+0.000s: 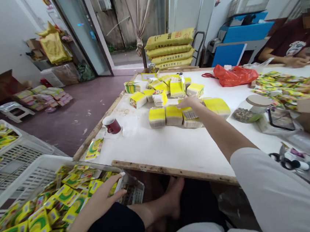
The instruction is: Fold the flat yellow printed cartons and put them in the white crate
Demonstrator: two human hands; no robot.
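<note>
My right hand (191, 102) reaches over the white table and touches a stack of yellow-and-white packets (189, 113) in the front row; whether its fingers grip the stack is hard to tell. Beside that stack stand two more bundles (157, 117) (173, 114) to the left and a long yellow one (217, 106) to the right. Several loose bundles (177, 89) lie behind. Low at the left, my left hand (111, 189) hangs by my knee, fingers apart and holding nothing, next to a white crate (42, 165) full of yellow packets (39, 224).
On the table are a red mug (112, 125), a glass jar (244, 112), a red plastic bag (234, 75), scissors (284, 161) and a pile of packets (290, 85). A person (291, 46) sits at the far right. The table's wooden edge (174, 171) runs before my legs.
</note>
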